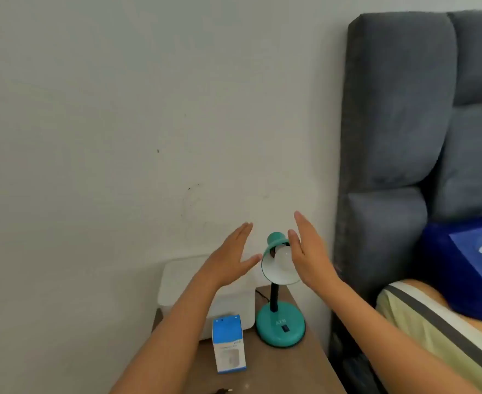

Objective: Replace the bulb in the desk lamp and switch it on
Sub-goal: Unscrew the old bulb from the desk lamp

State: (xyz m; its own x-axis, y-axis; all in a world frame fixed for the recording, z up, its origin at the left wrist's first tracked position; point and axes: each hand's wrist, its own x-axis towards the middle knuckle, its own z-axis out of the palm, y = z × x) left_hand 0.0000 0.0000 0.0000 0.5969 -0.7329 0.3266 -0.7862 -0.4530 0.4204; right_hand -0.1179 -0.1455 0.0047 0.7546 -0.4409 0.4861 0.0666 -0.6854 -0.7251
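Observation:
A teal desk lamp stands on a wooden bedside table (285, 373); its round base (280, 327) carries a black switch. The lamp's shade (276, 273) tilts towards me, and a white bulb (283, 255) sits inside it. My left hand (228, 258) is open just left of the shade, thumb almost touching the rim. My right hand (309, 251) is open at the shade's right side and covers part of the rim. Neither hand holds anything. A blue and white bulb box (229, 344) stands upright on the table, left of the lamp base.
A white lidded box (185, 282) sits behind the bulb box against the pale wall. A black cord (262, 295) runs behind the lamp. A grey padded headboard (398, 137) and a bed with a blue pillow (467, 260) lie to the right.

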